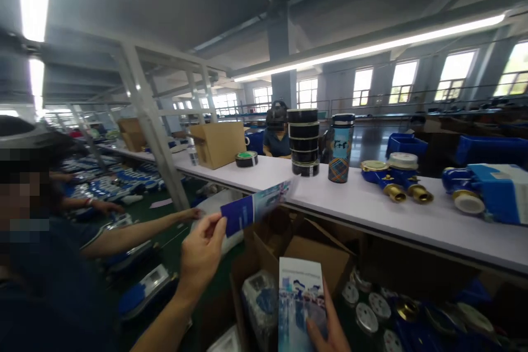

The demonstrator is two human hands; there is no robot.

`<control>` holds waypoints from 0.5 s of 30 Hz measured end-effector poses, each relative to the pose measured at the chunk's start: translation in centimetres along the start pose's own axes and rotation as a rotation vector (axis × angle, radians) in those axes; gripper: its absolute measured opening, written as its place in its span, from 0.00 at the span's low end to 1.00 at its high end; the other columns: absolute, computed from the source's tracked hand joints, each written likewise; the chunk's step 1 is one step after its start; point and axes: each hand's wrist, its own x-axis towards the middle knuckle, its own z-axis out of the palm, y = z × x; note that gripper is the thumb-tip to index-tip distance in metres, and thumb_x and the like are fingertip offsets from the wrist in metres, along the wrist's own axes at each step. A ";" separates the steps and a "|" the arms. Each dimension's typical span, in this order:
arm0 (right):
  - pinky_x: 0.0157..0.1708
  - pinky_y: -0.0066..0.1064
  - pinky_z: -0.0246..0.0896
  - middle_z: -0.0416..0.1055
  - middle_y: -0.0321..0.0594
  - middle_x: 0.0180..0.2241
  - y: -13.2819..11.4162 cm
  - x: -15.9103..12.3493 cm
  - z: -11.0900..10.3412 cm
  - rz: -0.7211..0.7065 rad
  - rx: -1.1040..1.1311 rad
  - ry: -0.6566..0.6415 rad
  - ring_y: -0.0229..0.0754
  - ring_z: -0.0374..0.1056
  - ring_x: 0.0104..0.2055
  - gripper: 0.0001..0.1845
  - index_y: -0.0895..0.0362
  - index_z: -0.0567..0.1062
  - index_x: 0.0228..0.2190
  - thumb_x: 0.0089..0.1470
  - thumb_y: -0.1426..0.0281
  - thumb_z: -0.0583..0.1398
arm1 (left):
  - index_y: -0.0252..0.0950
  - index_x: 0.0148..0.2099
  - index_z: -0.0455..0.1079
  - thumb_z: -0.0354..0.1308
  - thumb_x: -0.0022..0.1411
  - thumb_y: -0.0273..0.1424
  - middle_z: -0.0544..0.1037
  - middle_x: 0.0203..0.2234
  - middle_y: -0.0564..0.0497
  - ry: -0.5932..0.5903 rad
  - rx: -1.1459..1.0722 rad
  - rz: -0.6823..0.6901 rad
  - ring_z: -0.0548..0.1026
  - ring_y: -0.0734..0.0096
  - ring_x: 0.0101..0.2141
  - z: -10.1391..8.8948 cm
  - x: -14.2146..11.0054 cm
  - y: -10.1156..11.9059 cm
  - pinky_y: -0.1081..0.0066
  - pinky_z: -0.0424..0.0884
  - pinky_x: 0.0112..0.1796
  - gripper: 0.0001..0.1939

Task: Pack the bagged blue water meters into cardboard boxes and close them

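Note:
My left hand (pixel 203 256) is raised at centre left and pinches the end of a blue and white leaflet (pixel 256 206), which points right toward the white shelf (pixel 371 214). My right hand (pixel 325 330) is at the bottom edge and holds an upright stack of printed leaflets (pixel 300 302). Below both hands an open cardboard box (pixel 330 258) holds a wrapped meter (pixel 259 297).
On the shelf stand a stack of black tape rolls (pixel 304 142), a patterned flask (pixel 341 147), blue brass-ended water meters (pixel 394 176) and a cardboard box (pixel 218 144). A co-worker's arm (pixel 140 231) reaches across at left. Another person (pixel 276 135) sits behind the shelf. Round meter parts (pixel 371 302) lie at lower right.

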 end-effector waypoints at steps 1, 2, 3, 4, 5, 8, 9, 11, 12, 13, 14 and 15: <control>0.61 0.40 0.39 0.58 0.42 0.57 0.6 -0.5 1.0 0.017 0.019 -0.030 0.49 0.42 0.63 0.42 0.52 0.54 0.58 0.44 0.55 0.60 | 0.36 0.39 0.66 0.57 0.55 0.40 0.75 0.30 0.51 0.045 -0.238 -0.207 0.73 0.69 0.31 -1.6 -2.5 -0.1 0.69 0.69 0.34 0.14; 0.61 0.39 0.39 0.56 0.41 0.58 1.2 -1.1 2.0 0.048 0.039 -0.067 0.48 0.42 0.63 0.41 0.51 0.54 0.58 0.45 0.55 0.60 | 0.36 0.38 0.65 0.60 0.52 0.39 0.75 0.29 0.52 0.052 -0.437 -0.403 0.74 0.69 0.30 -3.1 -5.2 -0.2 0.70 0.70 0.32 0.14; 0.61 0.39 0.38 0.55 0.40 0.58 1.7 -1.9 3.2 0.087 0.055 -0.104 0.48 0.41 0.63 0.41 0.51 0.53 0.58 0.45 0.55 0.60 | 0.36 0.37 0.64 0.62 0.50 0.38 0.75 0.29 0.52 0.043 -0.601 -0.580 0.74 0.69 0.30 -4.5 -8.0 -0.5 0.71 0.71 0.31 0.15; 0.61 0.40 0.38 0.54 0.40 0.59 2.1 -3.0 4.5 0.138 0.062 -0.143 0.48 0.41 0.63 0.41 0.51 0.54 0.58 0.44 0.56 0.61 | 0.36 0.38 0.64 0.64 0.49 0.36 0.76 0.30 0.51 0.036 -0.727 -0.729 0.75 0.68 0.31 -5.9 -10.8 -0.8 0.71 0.71 0.31 0.16; 0.61 0.41 0.36 0.53 0.40 0.59 2.3 -4.2 5.9 0.194 0.059 -0.182 0.49 0.41 0.63 0.42 0.51 0.54 0.57 0.44 0.56 0.62 | 0.35 0.39 0.64 0.65 0.48 0.34 0.76 0.31 0.51 0.047 -0.817 -0.850 0.75 0.67 0.32 -7.2 -13.5 -1.1 0.70 0.71 0.32 0.17; 0.62 0.42 0.31 0.52 0.44 0.59 1.8 -8.7 10.0 0.297 0.029 -0.327 0.51 0.42 0.63 0.40 0.54 0.57 0.56 0.44 0.57 0.62 | 0.35 0.42 0.66 0.65 0.47 0.29 0.77 0.32 0.49 0.208 -0.939 -1.037 0.76 0.66 0.34 -11.4 -20.9 -2.0 0.70 0.72 0.33 0.19; 0.62 0.42 0.29 0.51 0.43 0.60 1.3 -10.6 11.4 0.306 0.030 -0.392 0.50 0.42 0.63 0.39 0.54 0.57 0.56 0.45 0.58 0.61 | 0.35 0.42 0.66 0.65 0.47 0.28 0.77 0.33 0.49 0.298 -0.945 -1.058 0.76 0.66 0.34 -13.0 -23.1 -2.2 0.70 0.73 0.33 0.19; 0.62 0.41 0.27 0.46 0.38 0.62 0.2 -15.0 14.0 0.291 0.057 -0.509 0.46 0.39 0.64 0.38 0.51 0.53 0.58 0.48 0.60 0.60 | 0.35 0.42 0.67 0.65 0.47 0.28 0.77 0.33 0.49 0.474 -0.919 -1.081 0.76 0.65 0.34 -16.7 -27.6 -2.5 0.70 0.73 0.33 0.18; 0.62 0.40 0.26 0.42 0.35 0.63 -0.3 -17.5 15.2 0.280 0.071 -0.556 0.44 0.36 0.64 0.39 0.49 0.50 0.59 0.49 0.62 0.59 | 0.35 0.42 0.67 0.64 0.47 0.28 0.77 0.34 0.49 0.544 -0.889 -1.087 0.76 0.65 0.34 -18.7 -29.9 -2.5 0.70 0.73 0.33 0.17; 0.62 0.39 0.24 0.38 0.32 0.63 -0.6 -20.1 16.3 0.275 0.079 -0.590 0.42 0.33 0.65 0.40 0.48 0.46 0.59 0.49 0.64 0.59 | 0.35 0.41 0.68 0.64 0.48 0.30 0.77 0.34 0.48 0.599 -0.836 -1.082 0.76 0.64 0.34 -20.8 -32.3 -2.3 0.69 0.73 0.32 0.17; 0.62 0.38 0.23 0.36 0.30 0.63 -0.8 -22.9 17.5 0.275 0.086 -0.614 0.40 0.31 0.65 0.42 0.47 0.43 0.60 0.49 0.66 0.59 | 0.35 0.40 0.68 0.63 0.49 0.32 0.78 0.33 0.48 0.648 -0.742 -1.057 0.76 0.64 0.33 -22.9 -34.8 -2.0 0.69 0.73 0.32 0.16; 0.62 0.37 0.22 0.34 0.29 0.64 -0.7 -25.8 18.5 0.281 0.090 -0.632 0.39 0.30 0.65 0.44 0.46 0.40 0.60 0.49 0.68 0.59 | 0.35 0.39 0.69 0.63 0.49 0.34 0.78 0.31 0.49 0.688 -0.593 -1.012 0.76 0.64 0.32 -25.1 -37.4 -1.5 0.70 0.73 0.30 0.15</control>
